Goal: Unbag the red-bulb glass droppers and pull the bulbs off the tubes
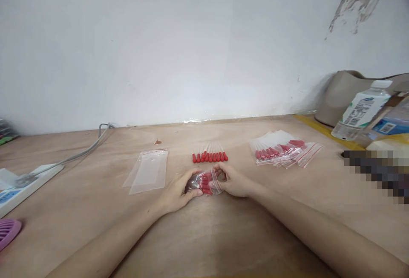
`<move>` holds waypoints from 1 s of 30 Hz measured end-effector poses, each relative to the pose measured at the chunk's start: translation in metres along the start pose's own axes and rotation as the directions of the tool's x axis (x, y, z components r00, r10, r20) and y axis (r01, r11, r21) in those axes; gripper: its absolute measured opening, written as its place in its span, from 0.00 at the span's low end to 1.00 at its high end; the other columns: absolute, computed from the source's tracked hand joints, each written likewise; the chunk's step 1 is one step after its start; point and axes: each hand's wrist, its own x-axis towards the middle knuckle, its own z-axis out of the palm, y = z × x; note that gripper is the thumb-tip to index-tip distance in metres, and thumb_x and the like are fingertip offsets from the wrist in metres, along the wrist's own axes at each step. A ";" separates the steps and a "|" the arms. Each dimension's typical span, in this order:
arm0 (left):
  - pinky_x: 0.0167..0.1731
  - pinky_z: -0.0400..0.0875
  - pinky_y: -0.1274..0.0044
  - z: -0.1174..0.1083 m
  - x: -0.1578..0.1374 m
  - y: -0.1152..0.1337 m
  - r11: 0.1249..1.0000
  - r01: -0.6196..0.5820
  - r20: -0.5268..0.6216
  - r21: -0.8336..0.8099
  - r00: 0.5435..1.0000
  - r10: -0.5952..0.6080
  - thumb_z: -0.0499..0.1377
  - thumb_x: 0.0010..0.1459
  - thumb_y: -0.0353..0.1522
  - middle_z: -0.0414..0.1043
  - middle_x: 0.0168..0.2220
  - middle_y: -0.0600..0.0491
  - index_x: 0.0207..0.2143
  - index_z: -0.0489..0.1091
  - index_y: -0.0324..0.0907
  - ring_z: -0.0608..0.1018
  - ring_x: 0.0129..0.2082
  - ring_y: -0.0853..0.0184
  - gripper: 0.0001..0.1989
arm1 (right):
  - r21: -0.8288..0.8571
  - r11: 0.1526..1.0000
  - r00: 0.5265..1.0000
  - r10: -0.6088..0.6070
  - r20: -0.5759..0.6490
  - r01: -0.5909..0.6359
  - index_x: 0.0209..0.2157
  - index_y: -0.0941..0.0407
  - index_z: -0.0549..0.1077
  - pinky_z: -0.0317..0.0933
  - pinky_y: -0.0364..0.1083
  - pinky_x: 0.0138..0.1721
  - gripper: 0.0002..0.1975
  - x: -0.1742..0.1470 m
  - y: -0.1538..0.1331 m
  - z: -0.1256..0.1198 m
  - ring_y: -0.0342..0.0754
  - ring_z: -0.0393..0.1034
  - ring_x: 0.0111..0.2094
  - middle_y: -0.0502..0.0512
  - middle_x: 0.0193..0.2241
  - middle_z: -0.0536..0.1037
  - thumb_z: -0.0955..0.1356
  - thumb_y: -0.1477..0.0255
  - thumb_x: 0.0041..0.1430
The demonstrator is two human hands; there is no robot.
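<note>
A clear zip-lock bag [195, 180] lies sideways between my hands, several red-bulbed droppers [206, 184] inside it. Around its left part curls my left hand [180, 190], thumb at the near edge and fingers at the far edge. My right hand [232, 180] pinches the zip end, which faces right. Just beyond the bag, a row of loose droppers [210, 157] rests on the table, red rubber bulbs toward me and thin clear tubes pointing away. To the left are flat zip-lock bags [148, 173]; to the right, overlapping filled bags [281, 150] show red bulbs.
The wooden table [204, 235] meets a white wall [179, 47]. At left are a power strip [38, 180] with a grey cable and a purple slatted object [8, 233]. A plastic bottle [361, 111] leans by a beige container [334, 94] at right, near a blurred dark object [377, 175].
</note>
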 end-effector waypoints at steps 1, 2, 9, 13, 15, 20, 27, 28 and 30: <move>0.43 0.68 0.70 0.003 0.002 -0.002 1.000 0.001 -0.018 -0.009 1.000 -0.002 0.56 0.54 0.37 0.67 0.48 0.47 0.52 0.57 0.43 0.71 0.46 0.61 0.23 | 0.038 0.999 1.000 0.014 0.004 -0.014 0.35 0.58 0.66 0.58 0.40 0.28 0.16 -0.001 -0.001 0.000 0.41 0.64 0.28 0.52 0.33 0.72 0.71 0.67 0.45; 0.42 0.68 0.70 0.005 0.004 -0.004 1.000 0.001 -0.032 -0.015 0.999 -0.001 0.57 0.54 0.37 0.67 0.48 0.48 0.51 0.58 0.43 0.71 0.45 0.62 0.22 | 0.081 0.996 0.999 0.032 0.013 -0.033 0.37 0.58 0.65 0.58 0.41 0.28 0.18 -0.001 -0.002 0.000 0.41 0.64 0.28 0.53 0.34 0.72 0.71 0.66 0.45; 0.41 0.68 0.72 0.009 0.011 -0.004 0.997 -0.046 -0.035 -0.064 0.998 0.044 0.58 0.54 0.36 0.70 0.44 0.50 0.48 0.61 0.43 0.72 0.42 0.64 0.19 | 0.034 0.999 0.980 -0.038 0.196 0.031 0.34 0.56 0.70 0.57 0.40 0.29 0.15 -0.008 -0.022 -0.004 0.42 0.64 0.29 0.48 0.28 0.72 0.72 0.71 0.41; 0.42 0.67 0.70 0.008 0.010 -0.003 0.994 -0.052 -0.024 -0.093 0.998 0.050 0.57 0.54 0.35 0.69 0.44 0.49 0.48 0.61 0.43 0.72 0.43 0.63 0.18 | -0.046 0.992 0.982 -0.110 0.155 0.119 0.33 0.56 0.72 0.54 0.39 0.25 0.12 -0.010 -0.025 -0.001 0.39 0.60 0.25 0.46 0.25 0.71 0.70 0.73 0.42; 0.43 0.67 0.70 0.008 0.010 -0.002 0.994 -0.034 -0.017 -0.103 0.999 0.032 0.57 0.54 0.37 0.69 0.44 0.49 0.48 0.61 0.43 0.72 0.43 0.63 0.18 | -0.057 0.985 0.983 -0.157 0.098 0.163 0.33 0.56 0.72 0.54 0.39 0.25 0.09 -0.009 -0.022 0.002 0.39 0.60 0.24 0.47 0.26 0.72 0.67 0.74 0.46; 0.42 0.66 0.73 0.009 0.010 0.000 0.994 0.031 0.006 -0.108 1.000 -0.030 0.56 0.55 0.39 0.69 0.44 0.51 0.48 0.61 0.45 0.72 0.42 0.64 0.19 | 0.009 0.992 0.992 -0.128 -0.004 0.128 0.33 0.57 0.71 0.57 0.39 0.28 0.07 -0.005 -0.015 0.002 0.40 0.64 0.26 0.50 0.28 0.73 0.62 0.74 0.53; 0.40 0.65 0.76 0.008 0.014 0.003 0.986 0.035 -0.013 -0.161 0.999 -0.037 0.53 0.57 0.38 0.71 0.40 0.54 0.42 0.66 0.44 0.72 0.39 0.67 0.11 | -0.109 0.961 0.966 -0.248 0.074 0.255 0.33 0.56 0.70 0.55 0.39 0.26 0.09 -0.007 -0.014 0.000 0.39 0.60 0.25 0.47 0.26 0.70 0.69 0.71 0.47; 0.40 0.65 0.76 0.008 0.014 0.003 0.986 0.036 -0.019 -0.160 0.999 -0.040 0.53 0.57 0.38 0.71 0.40 0.54 0.42 0.66 0.44 0.72 0.39 0.67 0.12 | -0.120 0.959 0.966 -0.254 0.048 0.258 0.33 0.56 0.70 0.55 0.38 0.25 0.08 -0.006 -0.013 0.001 0.39 0.60 0.25 0.47 0.26 0.71 0.68 0.72 0.48; 0.40 0.65 0.76 0.009 0.014 0.003 0.986 0.040 -0.029 -0.159 0.999 -0.045 0.53 0.57 0.38 0.71 0.40 0.53 0.43 0.65 0.44 0.73 0.39 0.67 0.13 | -0.128 0.956 0.964 -0.265 0.003 0.264 0.34 0.56 0.71 0.54 0.38 0.25 0.06 -0.006 -0.012 0.003 0.38 0.59 0.24 0.47 0.26 0.71 0.66 0.73 0.51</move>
